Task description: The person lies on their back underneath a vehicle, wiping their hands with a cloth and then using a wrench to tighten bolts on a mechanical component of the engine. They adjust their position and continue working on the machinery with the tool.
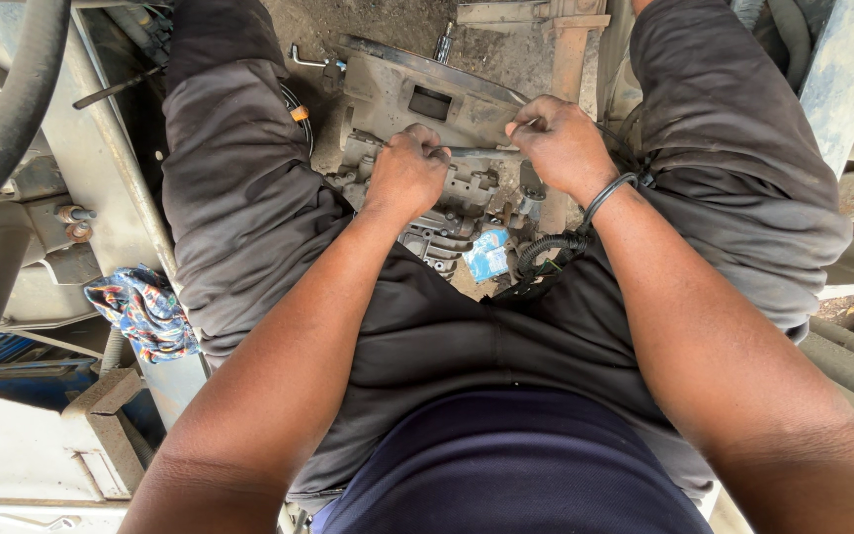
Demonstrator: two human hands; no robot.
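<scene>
Left hand [407, 173]: closed in a fist around a thin metal rod [476, 151], knuckles up. Right hand [560, 143]: closed on the same rod's far end, a black band at the wrist. Rod: lies crosswise on top of a grimy grey metal housing [417, 99], directly beneath both hands. Housing: sits on the dirt ground [506, 54] between the person's spread knees. Blue scrap [488, 255]: just below the housing. Patterned rag [145, 311]: well apart, left of the left thigh.
</scene>
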